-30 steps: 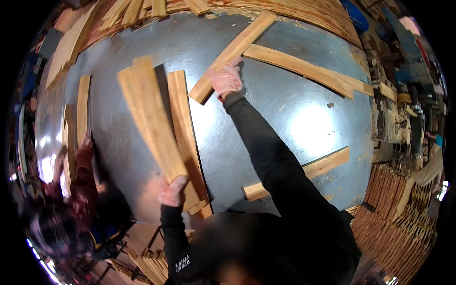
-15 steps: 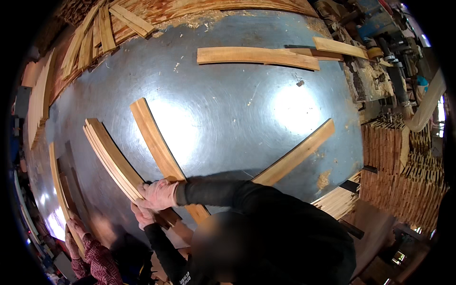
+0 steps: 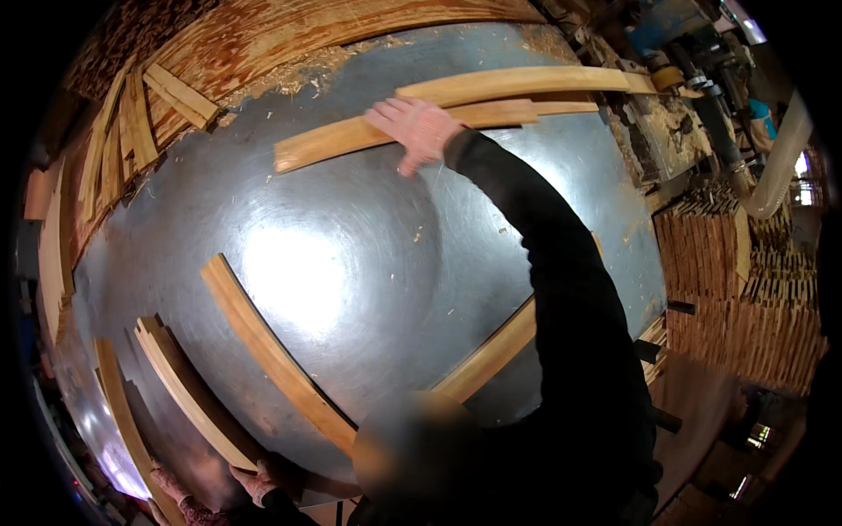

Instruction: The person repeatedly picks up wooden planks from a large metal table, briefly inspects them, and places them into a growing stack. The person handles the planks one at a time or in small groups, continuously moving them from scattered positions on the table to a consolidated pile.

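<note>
My right hand (image 3: 412,130), its arm stretched far across the table, lies with fingers outspread over a wooden strip (image 3: 324,143). A longer strip (image 3: 517,83) runs just beyond it, its right end by the machine. Low on the left, my left hand (image 3: 254,482) has its fingers around the near end of a small stack of wooden strips (image 3: 189,394). Between my arms, a single strip (image 3: 276,351) slants across the metal table, and another strip (image 3: 491,351) lies partly behind my right sleeve. The blurred round shape at the bottom hides some near ends.
At far left a co-worker's hand (image 3: 167,482) holds another strip (image 3: 123,421). Loose boards (image 3: 136,114) rest on a wooden panel at the back left. A machine with a hose (image 3: 781,167) stands back right, above tall stacks of strips (image 3: 710,272). Shavings litter the table's far edge.
My right hand has left the strip stack at the left and reached to the far strips. The longer far strip now reaches further left. The view has shifted.
</note>
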A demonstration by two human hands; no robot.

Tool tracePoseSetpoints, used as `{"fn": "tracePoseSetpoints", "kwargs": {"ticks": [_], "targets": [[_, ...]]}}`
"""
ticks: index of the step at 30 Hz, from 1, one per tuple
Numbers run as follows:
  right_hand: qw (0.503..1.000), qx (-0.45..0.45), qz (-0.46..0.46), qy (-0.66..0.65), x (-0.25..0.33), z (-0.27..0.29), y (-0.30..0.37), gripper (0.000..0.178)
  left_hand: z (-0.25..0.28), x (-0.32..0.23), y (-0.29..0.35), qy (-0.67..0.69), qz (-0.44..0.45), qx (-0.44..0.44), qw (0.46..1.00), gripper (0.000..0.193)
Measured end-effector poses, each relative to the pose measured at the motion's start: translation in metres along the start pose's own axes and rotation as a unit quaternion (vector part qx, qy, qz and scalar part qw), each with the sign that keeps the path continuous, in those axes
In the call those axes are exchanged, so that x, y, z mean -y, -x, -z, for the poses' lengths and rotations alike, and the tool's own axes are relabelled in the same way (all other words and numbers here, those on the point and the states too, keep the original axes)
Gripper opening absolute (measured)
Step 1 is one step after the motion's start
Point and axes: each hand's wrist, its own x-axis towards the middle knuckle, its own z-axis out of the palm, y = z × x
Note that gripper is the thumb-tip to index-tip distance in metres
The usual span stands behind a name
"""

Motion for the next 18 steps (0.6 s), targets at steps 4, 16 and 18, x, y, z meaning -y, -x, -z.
{"fn": "tracePoseSetpoints", "kwargs": {"ticks": [4, 16, 18], "targets": [[0.995, 0.094, -0.013, -0.029, 0.046, 0.007, -0.086, 0.075, -0.022, 0.092, -0.061, 0.015, -0.11, -0.075, 0.991, 0.086], [0.927, -0.161, -0.006, -0.339, 0.186, 0.023, -0.029, 0.077, -0.045, -0.257, 0.256, 0.577, -0.289, 0.635, 0.425, 0.043], [0.966, 0.055, -0.161, -0.197, 0.121, 0.096, -0.025, 0.091, -0.09, -0.221, 0.217, 0.506, -0.373, 0.408, 0.662, 0.039]]}}
